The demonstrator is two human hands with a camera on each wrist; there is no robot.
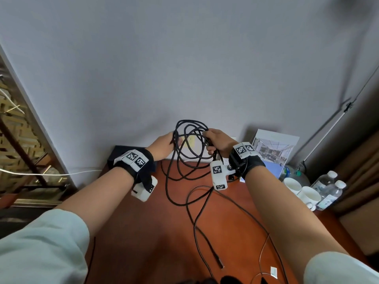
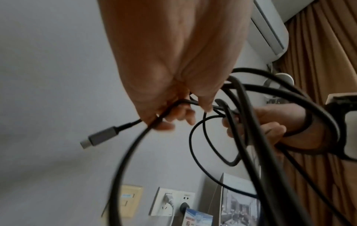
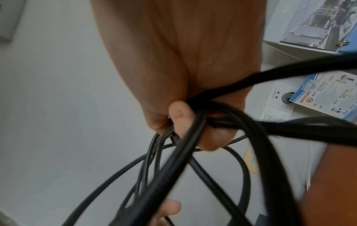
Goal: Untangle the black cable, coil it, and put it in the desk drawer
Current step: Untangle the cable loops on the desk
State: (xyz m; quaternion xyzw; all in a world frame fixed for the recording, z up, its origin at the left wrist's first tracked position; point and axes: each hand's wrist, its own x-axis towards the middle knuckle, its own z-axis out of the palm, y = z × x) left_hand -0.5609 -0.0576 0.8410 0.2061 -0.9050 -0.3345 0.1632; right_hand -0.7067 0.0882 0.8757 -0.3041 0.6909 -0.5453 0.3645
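Two hands, left hand (image 1: 164,146) and right hand (image 1: 220,144), fingers clamped on one black cable (image 1: 184,160).

A plain pale grey wall (image 1: 184,58) rose behind a reddish-brown wooden desk (image 1: 164,232), lit softly and evenly. Brown pleated curtains (image 2: 324,68) hung at the right beneath a white wall-mounted air conditioner (image 2: 270,27). At the left stood a gilded lattice screen (image 1: 18,130), and white wall sockets (image 2: 172,201) sat low on the wall.
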